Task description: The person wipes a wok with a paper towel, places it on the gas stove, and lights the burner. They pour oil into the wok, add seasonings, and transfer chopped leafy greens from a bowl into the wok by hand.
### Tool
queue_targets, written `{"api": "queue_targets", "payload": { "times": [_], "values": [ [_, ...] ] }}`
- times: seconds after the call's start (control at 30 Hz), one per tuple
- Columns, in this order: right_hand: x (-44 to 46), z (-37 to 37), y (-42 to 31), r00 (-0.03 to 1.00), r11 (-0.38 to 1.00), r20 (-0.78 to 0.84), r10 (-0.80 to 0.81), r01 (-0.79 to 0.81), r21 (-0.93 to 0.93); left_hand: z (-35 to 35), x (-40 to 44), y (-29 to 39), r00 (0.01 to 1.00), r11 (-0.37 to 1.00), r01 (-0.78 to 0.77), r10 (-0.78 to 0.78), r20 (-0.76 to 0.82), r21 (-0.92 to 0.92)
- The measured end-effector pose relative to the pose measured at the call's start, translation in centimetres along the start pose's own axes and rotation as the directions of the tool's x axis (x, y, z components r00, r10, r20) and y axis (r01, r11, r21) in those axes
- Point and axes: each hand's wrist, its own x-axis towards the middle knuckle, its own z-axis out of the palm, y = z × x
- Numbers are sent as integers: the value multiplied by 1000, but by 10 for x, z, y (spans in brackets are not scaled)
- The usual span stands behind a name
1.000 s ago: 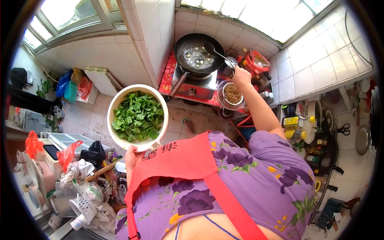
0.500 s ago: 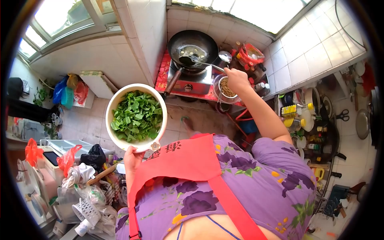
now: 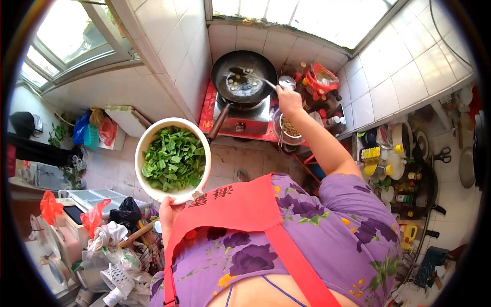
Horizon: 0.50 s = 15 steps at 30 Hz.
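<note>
Stirring at a stove, with the ladle carried across the wok in about a second: from the right side, by way of the near side, to left of the middle, dark head down among pale pieces (too small to name with certainty) in a shiny liquid. Held by its upper handle in the closed right hand, brought in closer, too, to just beside the wok's right rim. Pointing, by the look of it, to work on the pale pieces, shifting them about in the pan.

Kept well out of that motion, much as a moment ago: the white bowl, gripped at its near rim by the left hand, with thumb over the edge, in front of the red apron and near the wok handle. Piled with cut leafy greens, resting inside the bowl (with none to be made out in the wok). Suggesting, as a judgement, greens held ready but so far apart from the cooking.

Reaching past a container of brown food, partly hidden beneath the arm, with a red bag crowded in beyond.
</note>
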Motion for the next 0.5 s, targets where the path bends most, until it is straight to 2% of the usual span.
{"api": "queue_targets", "payload": {
  "times": [0.1, 0.17, 0.27, 0.37, 0.5],
  "values": [
    [-16, -11, 3, 998, 1000, 57, -22, 21, 14, 17, -1, 5, 999, 999, 3, -1, -37, 51],
    [-29, -33, 15, 991, 989, -46, -127, 130, 76, 19, 3, 7, 999, 997, 13, -9, -45, 79],
    [-38, -68, 36, 978, 979, -71, -194, 198, 55, 33, 4, 5, 999, 999, 12, -10, -43, 42],
    [-46, -101, 44, 983, 981, 29, -183, 180, 65, 57, -4, 4, 999, 997, 9, -5, -54, 77],
    [-46, -85, 53, 978, 975, -29, -208, 209, 72, 57, -4, 11, 995, 991, 66, -57, -82, 115]
  ]
}}
